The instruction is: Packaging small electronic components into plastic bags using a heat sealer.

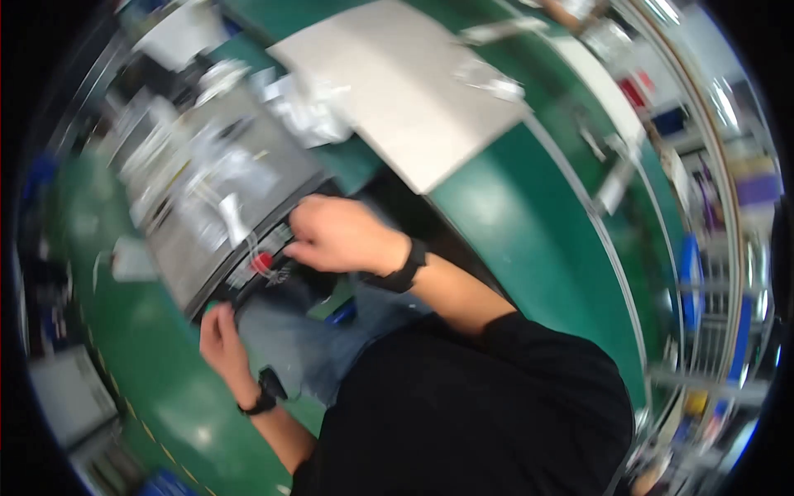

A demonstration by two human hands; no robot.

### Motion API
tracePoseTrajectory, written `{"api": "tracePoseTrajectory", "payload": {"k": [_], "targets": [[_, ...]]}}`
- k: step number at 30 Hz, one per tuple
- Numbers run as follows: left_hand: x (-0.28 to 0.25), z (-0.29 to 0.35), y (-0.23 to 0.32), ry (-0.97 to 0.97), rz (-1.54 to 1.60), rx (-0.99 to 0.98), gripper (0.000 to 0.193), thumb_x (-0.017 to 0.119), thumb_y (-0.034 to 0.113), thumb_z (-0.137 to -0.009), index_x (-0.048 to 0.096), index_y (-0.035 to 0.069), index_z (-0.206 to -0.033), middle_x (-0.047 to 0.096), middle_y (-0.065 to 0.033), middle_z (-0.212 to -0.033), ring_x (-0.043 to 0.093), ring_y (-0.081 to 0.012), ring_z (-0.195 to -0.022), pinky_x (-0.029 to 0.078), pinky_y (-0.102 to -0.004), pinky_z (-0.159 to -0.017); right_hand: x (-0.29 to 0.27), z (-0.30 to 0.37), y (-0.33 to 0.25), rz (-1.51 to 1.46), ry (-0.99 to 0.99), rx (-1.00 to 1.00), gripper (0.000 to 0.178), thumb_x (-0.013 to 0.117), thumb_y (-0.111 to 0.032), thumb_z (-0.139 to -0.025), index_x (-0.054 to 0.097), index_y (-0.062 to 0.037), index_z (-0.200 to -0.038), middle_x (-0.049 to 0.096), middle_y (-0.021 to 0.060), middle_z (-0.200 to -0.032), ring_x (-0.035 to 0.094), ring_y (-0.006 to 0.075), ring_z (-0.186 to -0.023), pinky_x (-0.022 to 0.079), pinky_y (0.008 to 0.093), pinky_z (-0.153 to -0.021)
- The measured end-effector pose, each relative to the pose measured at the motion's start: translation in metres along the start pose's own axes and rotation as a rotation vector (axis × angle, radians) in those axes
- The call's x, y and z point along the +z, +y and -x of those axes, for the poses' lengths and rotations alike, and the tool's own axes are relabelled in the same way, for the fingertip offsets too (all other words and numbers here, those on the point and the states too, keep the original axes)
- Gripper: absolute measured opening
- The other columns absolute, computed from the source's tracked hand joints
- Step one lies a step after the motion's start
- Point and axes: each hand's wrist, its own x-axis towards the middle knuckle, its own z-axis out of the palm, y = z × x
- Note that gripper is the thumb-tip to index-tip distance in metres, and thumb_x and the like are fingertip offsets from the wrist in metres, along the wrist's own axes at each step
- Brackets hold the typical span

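Observation:
In front of me is a grey-topped unit (273, 157) with a black front panel (236, 277) and a round red button or knob (262, 263). My right hand (343, 236) is closed at the right end of its front edge, the fingertips partly hidden. At the left front corner, my left hand (221, 339) has its fingers bent round the edge, smeared by motion. Clear plastic bags (219, 182) lie on the grey top, along with a small white piece (234, 219) close to the front panel. Black bands circle both wrists.
A large pale board (405, 83) lies on the green workbench (529, 215) to the right. Crumpled clear plastic (310, 112) sits between board and unit. Metal rails (571, 165) run along the bench. A grey box (74, 397) stands at the lower left on the green floor.

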Motion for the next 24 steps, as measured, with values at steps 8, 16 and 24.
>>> {"api": "tracePoseTrajectory", "payload": {"k": [8,16,24], "targets": [[0.049,0.021,0.058,-0.310,0.105,0.092,0.016,0.058,0.011,-0.105,0.066,-0.002,-0.104,0.068,-0.0060,-0.103,0.061,-0.0114,-0.090,0.050,-0.0251,-0.084,-0.256,0.128,0.070,0.327,0.448,0.239,0.029,0.055,0.009,-0.087,0.069,0.0003,-0.111,0.072,0.0146,-0.095,0.070,0.0242,-0.083,0.056,0.0337,-0.076],[0.048,0.009,0.068,-0.293,0.090,0.029,0.017,0.057,0.012,-0.106,0.066,-0.002,-0.104,0.068,-0.0055,-0.101,0.060,-0.0110,-0.088,0.049,-0.0252,-0.081,-0.440,0.360,0.315,0.228,0.753,1.319,0.043,0.059,-0.030,-0.091,0.070,-0.0031,-0.122,0.074,0.0191,-0.106,0.072,0.0325,-0.093,0.056,0.0424,-0.082],[0.068,-0.009,0.067,-0.284,0.033,0.017,0.014,0.058,0.008,-0.104,0.065,-0.003,-0.099,0.067,-0.0063,-0.098,0.060,-0.0125,-0.086,0.049,-0.0258,-0.081,-0.518,0.435,0.457,0.609,0.348,1.246,0.041,0.060,-0.032,-0.096,0.065,-0.0032,-0.126,0.066,0.0213,-0.130,0.063,0.0396,-0.121,0.053,0.0495,-0.097]]}}
